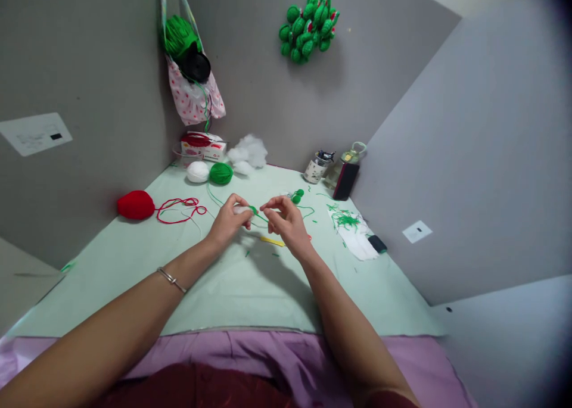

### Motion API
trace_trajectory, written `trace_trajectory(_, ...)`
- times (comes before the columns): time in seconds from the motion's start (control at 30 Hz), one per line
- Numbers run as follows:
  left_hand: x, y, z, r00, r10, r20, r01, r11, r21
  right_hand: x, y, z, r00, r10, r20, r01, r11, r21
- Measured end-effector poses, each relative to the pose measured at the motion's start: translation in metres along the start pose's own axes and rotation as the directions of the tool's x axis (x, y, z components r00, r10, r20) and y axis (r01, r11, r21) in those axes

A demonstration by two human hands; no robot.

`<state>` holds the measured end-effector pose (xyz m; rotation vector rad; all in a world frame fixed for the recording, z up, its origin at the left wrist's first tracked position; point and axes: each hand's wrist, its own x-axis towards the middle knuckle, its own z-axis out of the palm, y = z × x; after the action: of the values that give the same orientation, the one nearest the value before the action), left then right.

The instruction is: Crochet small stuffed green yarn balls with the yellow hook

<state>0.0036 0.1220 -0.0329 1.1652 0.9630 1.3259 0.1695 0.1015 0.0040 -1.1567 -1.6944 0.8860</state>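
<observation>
My left hand (232,217) is closed in a pinch on a small white crocheted piece (242,209) with green yarn (255,212) at its edge. My right hand (286,220) is closed close beside it, its fingertips pinching the green strand. Both hands hover above the pale green table cover (223,289). A green strand runs back from the piece to a green yarn ball (221,173). A yellow crochet hook (271,240) lies on the cover just below my right hand.
A red yarn ball (136,205) with loose red strand (181,208), a white ball (197,171), stuffing (250,152) and a box (203,148) sit at the back. Green scraps on white paper (353,229), a jar (317,168), a bottle (346,173) stand right. Green crocheted pieces (308,27) hang above.
</observation>
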Motion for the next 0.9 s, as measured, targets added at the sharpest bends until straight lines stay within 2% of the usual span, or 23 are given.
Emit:
trace_trajectory(0.07, -0.001, 0.001, 0.001, 0.999, 0.030, -0.011, -0.030, 0.999, 0.020, 0.001, 0.006, 0.001, 1.000, 0.008, -0.003, -0.009, 0.997, -0.080)
trace_trajectory(0.17, -0.005, 0.005, 0.004, 0.999, 0.050, 0.009, -0.050, 0.998, 0.023, 0.003, 0.013, 0.002, 0.998, 0.021, 0.060, -0.013, 0.991, -0.136)
trace_trajectory(0.37, -0.007, 0.020, 0.003, 0.981, 0.005, 0.193, 0.013, 0.996, -0.094, 0.008, 0.022, 0.000, 1.000, 0.028, 0.010, -0.027, 0.988, -0.149)
trace_trajectory(0.53, -0.003, 0.023, -0.005, 0.963, 0.000, 0.269, 0.043, 0.987, -0.152, 0.008, 0.022, -0.006, 0.998, -0.008, 0.063, 0.018, 0.987, -0.162)
trace_trajectory(0.67, 0.000, 0.013, -0.004, 0.966, 0.015, 0.256, 0.018, 0.992, -0.124, 0.005, 0.018, -0.006, 0.996, -0.034, 0.081, 0.051, 0.976, -0.214)
trace_trajectory(0.9, 0.004, -0.005, -0.002, 0.990, 0.049, 0.132, -0.044, 0.998, -0.045, -0.001, 0.009, -0.001, 0.993, -0.064, 0.095, 0.093, 0.935, -0.342)
